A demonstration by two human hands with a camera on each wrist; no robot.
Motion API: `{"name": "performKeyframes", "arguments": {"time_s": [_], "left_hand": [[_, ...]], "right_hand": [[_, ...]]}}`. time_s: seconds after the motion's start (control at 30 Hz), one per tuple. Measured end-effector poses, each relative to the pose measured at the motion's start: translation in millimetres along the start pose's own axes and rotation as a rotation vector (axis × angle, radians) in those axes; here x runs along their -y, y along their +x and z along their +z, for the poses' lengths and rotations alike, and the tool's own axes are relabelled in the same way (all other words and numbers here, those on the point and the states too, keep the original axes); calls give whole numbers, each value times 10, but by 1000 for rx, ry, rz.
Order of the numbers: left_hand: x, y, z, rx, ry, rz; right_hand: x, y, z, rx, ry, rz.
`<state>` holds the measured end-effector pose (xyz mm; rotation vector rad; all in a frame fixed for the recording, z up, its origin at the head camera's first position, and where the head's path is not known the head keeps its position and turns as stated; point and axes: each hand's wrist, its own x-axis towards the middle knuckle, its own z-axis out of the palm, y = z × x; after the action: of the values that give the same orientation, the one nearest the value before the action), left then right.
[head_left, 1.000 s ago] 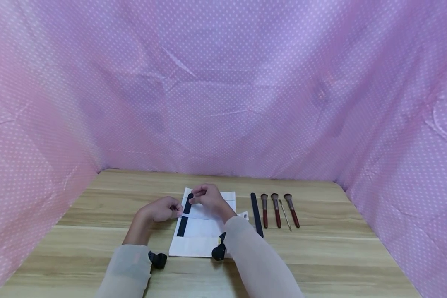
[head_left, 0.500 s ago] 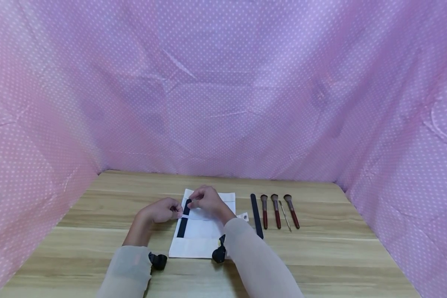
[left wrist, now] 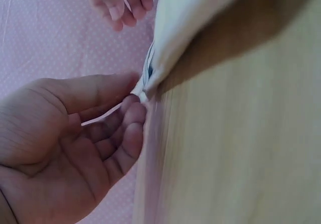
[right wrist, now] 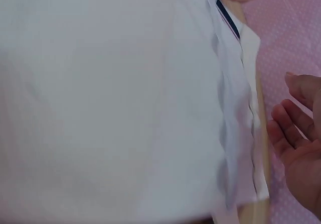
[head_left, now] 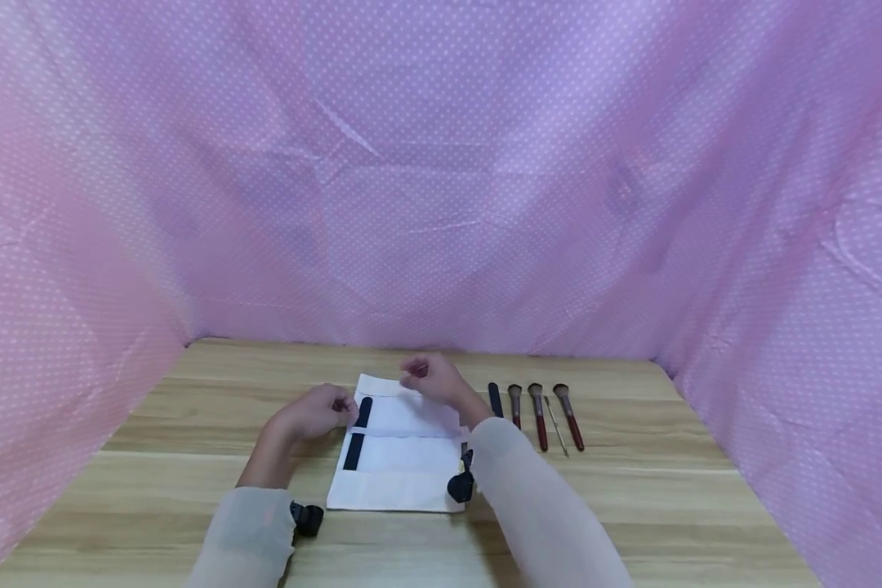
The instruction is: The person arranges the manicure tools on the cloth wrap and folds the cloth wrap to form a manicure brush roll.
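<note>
A white fabric pouch (head_left: 393, 490) lies unfolded on the table, with a thin white band (head_left: 412, 434) across its middle. At its left side a long black strip with a rounded end (head_left: 354, 451), like a nail file, runs under the band; its near end is at the front pocket's edge. My left hand (head_left: 318, 412) pinches the pouch's left edge by the band; in the left wrist view thumb and fingertips (left wrist: 134, 102) meet at the fabric. My right hand (head_left: 439, 380) hovers over the pouch's far right part, fingers loosely bent and holding nothing, as the right wrist view shows.
Right of the pouch lie a second black strip (head_left: 495, 398), partly behind my right forearm, several makeup brushes (head_left: 539, 416) with dark red handles, and a thin metal stick (head_left: 556, 426). A pink dotted curtain (head_left: 441, 204) encloses the wooden table (head_left: 154, 457).
The black strip has slid nearer along the pouch, under the band. My right hand has let go of it and moved right. The left hand keeps its place at the edge.
</note>
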<state>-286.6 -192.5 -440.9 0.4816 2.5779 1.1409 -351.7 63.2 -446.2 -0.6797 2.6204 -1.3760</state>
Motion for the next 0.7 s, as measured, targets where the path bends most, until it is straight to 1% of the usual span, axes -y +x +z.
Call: {"name": "performKeyframes", "arguments": {"time_s": [0.1,0.2,0.33,0.43,0.6,0.7], "left_hand": [[-24,31,16,-39,8,31],[-59,67,40,-44,25,60],[-108,114,81,-43,10,71],[-130,138,115,-17,-21,86],[-125,172,160,43,-15,143],[-117,202,178,71,-28,164]], "right_hand": [[-67,-55,-192,-10,-10,-5],[-146,-123,-382,-19,-49,8],[-288,-216,-613,-24,-99,33],[-398,-283,-767,-20,-121,38],[-532,-414,-1006,-7,-186,76],[-606,-475,-1129,7,-198,106]]}}
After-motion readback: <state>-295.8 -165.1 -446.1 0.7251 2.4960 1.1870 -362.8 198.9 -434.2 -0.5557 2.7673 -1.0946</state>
